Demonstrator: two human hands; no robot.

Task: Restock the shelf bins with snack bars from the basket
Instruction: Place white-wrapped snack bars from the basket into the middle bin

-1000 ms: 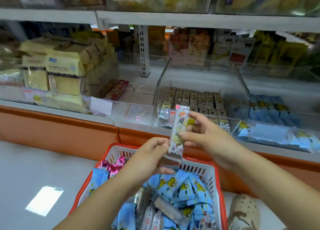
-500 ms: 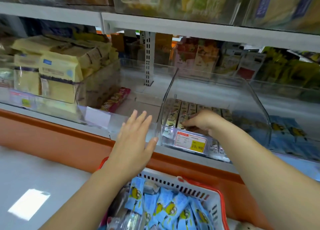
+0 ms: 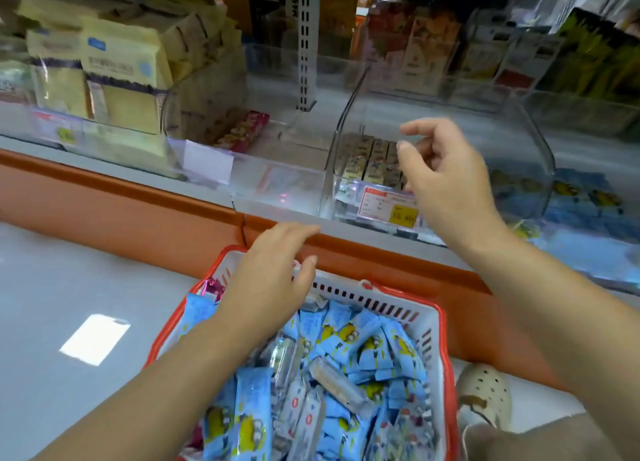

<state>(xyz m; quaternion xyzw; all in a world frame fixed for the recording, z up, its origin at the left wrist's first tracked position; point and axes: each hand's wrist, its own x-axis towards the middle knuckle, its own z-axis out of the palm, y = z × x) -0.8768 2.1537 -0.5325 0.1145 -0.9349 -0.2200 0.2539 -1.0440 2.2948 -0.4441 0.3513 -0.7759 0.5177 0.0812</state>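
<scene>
Both hands are empty. The left hand (image 3: 273,273), fingers relaxed, hovers over the red-rimmed white plastic basket (image 3: 381,303) at 6 o'clock, which is heaped with blue-wrapped snack bars (image 3: 349,349). The right hand (image 3: 450,180), loosely curled, hangs at the clear plastic shelf bin (image 3: 533,148) at 1 o'clock. Because the wrappers are mixed, a hasty grab risks putting bars in the wrong bin.

Blue snack bars (image 3: 363,349) fill the red basket (image 3: 384,303).

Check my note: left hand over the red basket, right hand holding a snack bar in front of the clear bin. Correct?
No. The head view shows the right hand empty, fingers loosely curled, in front of the clear bin. The left hand is over the red basket.
</scene>
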